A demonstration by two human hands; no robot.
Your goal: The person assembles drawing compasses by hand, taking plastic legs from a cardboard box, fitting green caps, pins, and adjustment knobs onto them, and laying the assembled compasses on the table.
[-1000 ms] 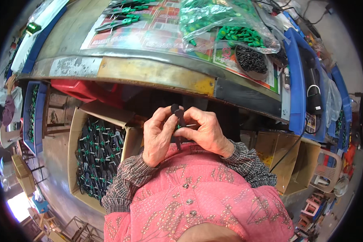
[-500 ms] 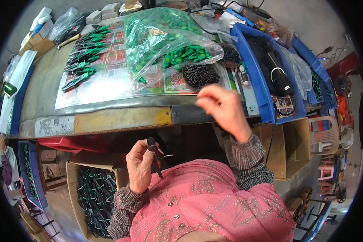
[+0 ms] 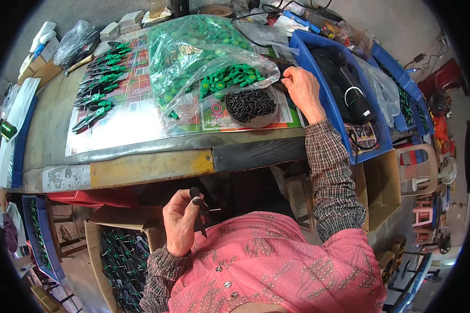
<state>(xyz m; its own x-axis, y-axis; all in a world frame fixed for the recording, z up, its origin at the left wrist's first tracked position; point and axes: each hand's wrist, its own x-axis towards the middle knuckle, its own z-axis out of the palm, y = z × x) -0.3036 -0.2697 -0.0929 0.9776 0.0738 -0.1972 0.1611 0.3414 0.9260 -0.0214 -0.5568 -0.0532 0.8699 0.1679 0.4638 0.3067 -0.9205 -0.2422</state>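
- Step in hand, as judged: the right hand (image 3: 303, 88) is reaching into a dark, half-hidden heap (image 3: 281, 65) beside the blue bin (image 3: 333, 101); good practice is using a light fingertip pinch and avoiding the plastic bag (image 3: 193, 52) at that hand's nine o'clock
- Left hand (image 3: 179, 221), near seven o'clock from the view's centre, is clamping the dark tool (image 3: 201, 209) between thumb and fingers; a level hold is probably helping the pale pin (image 3: 214, 209), which is pointing toward three o'clock, to stay seated
- Right hand, between one and two o'clock, is curling its fingers inward; whether they are meeting or gripping anything, one cannot tell
- Both hands are working well apart
- Dark tool is sitting in front of the bench edge (image 3: 151, 168); the round dish (image 3: 256, 123) is lying at the right hand's eight o'clock
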